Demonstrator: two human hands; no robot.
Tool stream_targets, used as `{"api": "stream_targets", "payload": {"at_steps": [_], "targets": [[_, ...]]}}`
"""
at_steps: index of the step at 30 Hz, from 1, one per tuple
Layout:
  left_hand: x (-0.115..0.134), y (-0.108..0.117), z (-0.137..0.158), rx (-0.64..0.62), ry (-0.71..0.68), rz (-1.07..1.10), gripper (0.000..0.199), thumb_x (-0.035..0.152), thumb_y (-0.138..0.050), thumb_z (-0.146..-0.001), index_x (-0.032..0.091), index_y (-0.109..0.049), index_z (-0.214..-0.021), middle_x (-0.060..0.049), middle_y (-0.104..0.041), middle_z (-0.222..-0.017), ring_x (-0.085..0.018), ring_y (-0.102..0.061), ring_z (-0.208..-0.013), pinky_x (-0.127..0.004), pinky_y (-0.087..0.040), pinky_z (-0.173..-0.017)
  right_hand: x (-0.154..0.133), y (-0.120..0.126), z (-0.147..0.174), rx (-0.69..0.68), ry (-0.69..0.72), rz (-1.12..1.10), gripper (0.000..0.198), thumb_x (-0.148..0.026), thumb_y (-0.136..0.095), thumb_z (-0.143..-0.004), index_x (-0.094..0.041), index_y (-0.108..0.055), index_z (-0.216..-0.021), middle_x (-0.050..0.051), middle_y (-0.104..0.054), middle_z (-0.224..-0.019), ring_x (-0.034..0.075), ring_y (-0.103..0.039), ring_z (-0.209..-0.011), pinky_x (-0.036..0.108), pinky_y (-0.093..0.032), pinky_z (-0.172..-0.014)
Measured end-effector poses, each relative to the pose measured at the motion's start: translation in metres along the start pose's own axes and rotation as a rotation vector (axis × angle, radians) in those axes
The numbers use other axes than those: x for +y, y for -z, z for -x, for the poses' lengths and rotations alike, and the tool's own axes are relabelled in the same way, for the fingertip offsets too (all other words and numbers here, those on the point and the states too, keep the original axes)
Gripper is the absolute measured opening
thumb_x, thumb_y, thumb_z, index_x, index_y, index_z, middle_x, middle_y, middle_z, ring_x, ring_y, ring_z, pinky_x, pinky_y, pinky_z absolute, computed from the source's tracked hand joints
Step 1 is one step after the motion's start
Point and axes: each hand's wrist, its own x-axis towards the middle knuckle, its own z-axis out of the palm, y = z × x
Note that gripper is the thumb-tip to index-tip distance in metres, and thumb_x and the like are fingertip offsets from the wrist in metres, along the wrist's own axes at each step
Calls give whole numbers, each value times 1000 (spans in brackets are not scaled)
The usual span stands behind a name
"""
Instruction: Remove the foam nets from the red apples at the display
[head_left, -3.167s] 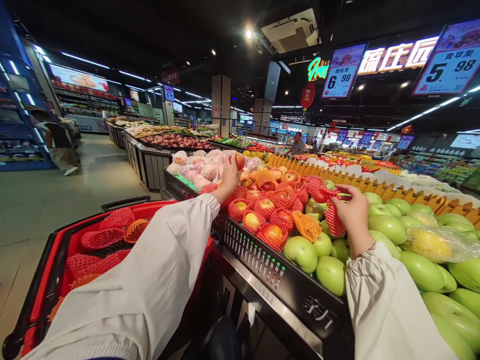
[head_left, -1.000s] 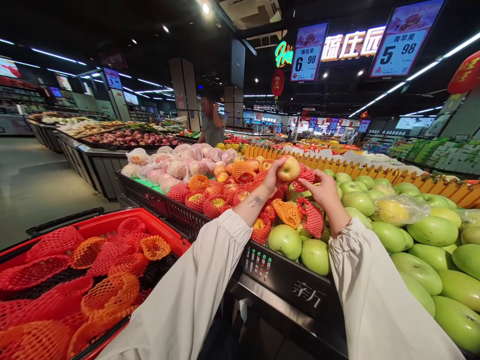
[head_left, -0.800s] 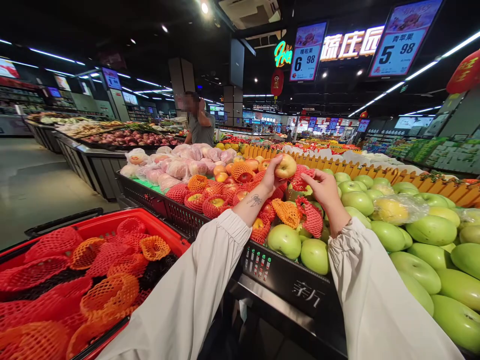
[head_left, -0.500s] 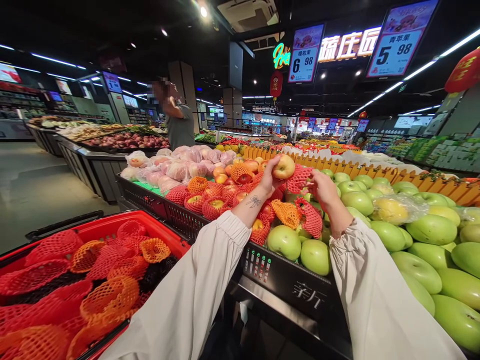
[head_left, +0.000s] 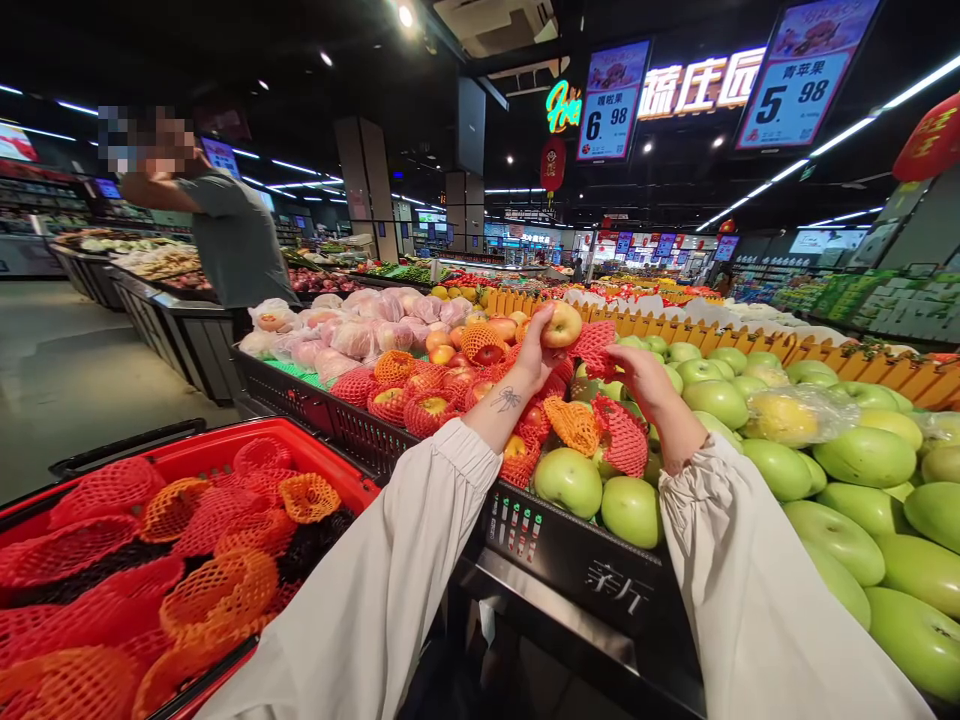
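My left hand (head_left: 534,355) holds a bare yellow-red apple (head_left: 562,323) up over the fruit bin. Just right of it, my right hand (head_left: 639,372) grips a red foam net sleeve (head_left: 596,345) beside the apple. Both hands hover above a pile of netted red apples (head_left: 431,395), with green apples (head_left: 570,482) in front and to the right. Both arms are in white sleeves.
A red basket (head_left: 187,460) full of red and orange foam nets sits at my lower left. The black bin front (head_left: 570,560) runs across below my arms. A person in a grey shirt (head_left: 232,245) stands at the left by the bagged fruit (head_left: 352,335). Price signs hang overhead.
My left hand brought an apple from the far pile toward my right hand, which keeps the red net beside it. The person in grey walked left and nearer.
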Motion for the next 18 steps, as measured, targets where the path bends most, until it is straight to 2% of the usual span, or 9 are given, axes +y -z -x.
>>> {"api": "stream_targets", "payload": {"at_steps": [4, 7, 11, 15, 18], "targets": [[3, 0, 3, -6, -7, 15, 53, 59, -64, -89, 18, -69, -122, 0, -69, -75, -12, -67, -65, -21, -43, -54, -2, 2, 3, 55, 139, 90, 45, -65, -86, -62, -23, -72, -69, 1, -72, -75, 21, -63, -78, 38, -55, -80], [6, -1, 8, -65, 27, 32, 65, 67, -59, -88, 14, -69, -126, -6, -75, -84, -19, -75, -82, -25, -50, -62, -1, 6, 3, 165, 139, 91, 46, -65, -86, -63, -21, -73, -69, 1, -71, -72, 20, -62, -75, 37, -53, -77], [9, -1, 14, -231, 88, 18, 76, 73, -57, -85, 9, -70, -125, -15, -79, -96, -26, -77, -98, -27, -54, -66, 2, 9, 0, 257, 80, 7, 52, -71, -87, -58, -22, -73, -72, 1, -72, -74, 20, -62, -73, 35, -51, -71], [3, 2, 14, -349, 107, 2, 74, 72, -62, -81, 12, -70, -124, -16, -80, -103, -28, -77, -104, -27, -56, -68, 4, 7, -2, 289, 73, -51, 57, -76, -84, -59, -24, -71, -79, 1, -71, -71, 21, -64, -71, 35, -51, -68], [-4, 3, 12, -315, 91, 17, 66, 67, -67, -80, 15, -70, -120, -13, -80, -101, -26, -77, -104, -28, -57, -77, 4, 5, -3, 252, 64, -157, 62, -77, -83, -60, -27, -69, -95, 2, -75, -77, 23, -67, -72, 37, -54, -68]]}}
